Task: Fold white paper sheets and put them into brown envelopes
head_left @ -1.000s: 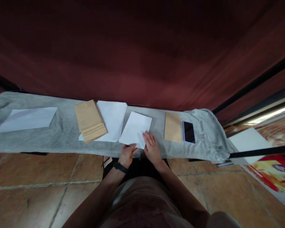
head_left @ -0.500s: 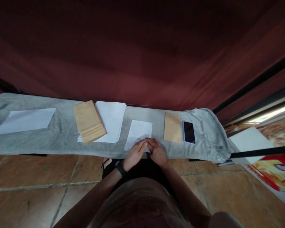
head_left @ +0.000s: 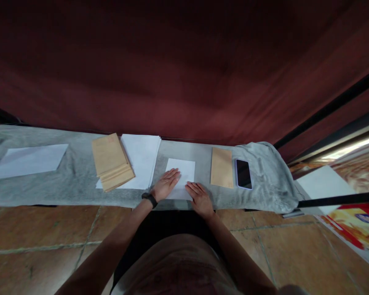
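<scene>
A folded white sheet of paper (head_left: 184,170) lies on the grey cloth (head_left: 74,184) in front of me. My left hand (head_left: 165,184), with a black watch on the wrist, lies flat on its left part, fingers stretched out. My right hand (head_left: 199,197) rests flat on the sheet's near right corner, fingers also stretched out. Neither hand holds anything.
To the left lie a stack of tan envelopes (head_left: 110,162) on a pile of white sheets (head_left: 143,157), and farther left a single white sheet (head_left: 29,159). To the right lie one tan envelope (head_left: 221,167) and a phone (head_left: 243,173). A dark red curtain (head_left: 184,73) hangs behind.
The sheet has been squared up and now looks shorter, as if folded. My left hand has slid from the near edge onto the sheet's left part and flattened; my right hand stays low on the right.
</scene>
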The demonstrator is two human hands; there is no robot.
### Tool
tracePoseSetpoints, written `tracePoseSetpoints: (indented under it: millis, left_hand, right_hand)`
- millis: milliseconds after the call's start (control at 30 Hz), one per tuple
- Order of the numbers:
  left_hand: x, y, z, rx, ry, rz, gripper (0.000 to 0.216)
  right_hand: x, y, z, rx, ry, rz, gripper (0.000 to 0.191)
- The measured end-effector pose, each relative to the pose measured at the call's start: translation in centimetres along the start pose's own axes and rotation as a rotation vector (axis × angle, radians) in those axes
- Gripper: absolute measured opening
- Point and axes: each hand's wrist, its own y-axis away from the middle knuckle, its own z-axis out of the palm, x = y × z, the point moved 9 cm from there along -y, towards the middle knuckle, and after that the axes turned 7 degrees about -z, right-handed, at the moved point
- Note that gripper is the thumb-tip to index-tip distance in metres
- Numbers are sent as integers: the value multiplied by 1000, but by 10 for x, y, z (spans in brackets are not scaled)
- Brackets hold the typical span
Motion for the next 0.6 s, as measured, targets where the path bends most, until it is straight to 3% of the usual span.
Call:
tracePoseSetpoints:
  millis: [167, 267, 400, 600]
  left_hand:
    - [-35, 40, -35, 6, 554, -148, 48]
    - [-48, 56, -42, 88, 708, -211, 46]
    - [-48, 54, -34, 174, 615, -268, 41]
    - [-41, 38, -26, 332, 450, -304, 33]
  right_hand:
    - [3, 4, -8, 91, -97, 19, 54]
    - [11, 5, -12, 150, -175, 115, 41]
    - [27, -2, -14, 211, -199, 287, 41]
    - [33, -17, -18, 308, -154, 310, 36]
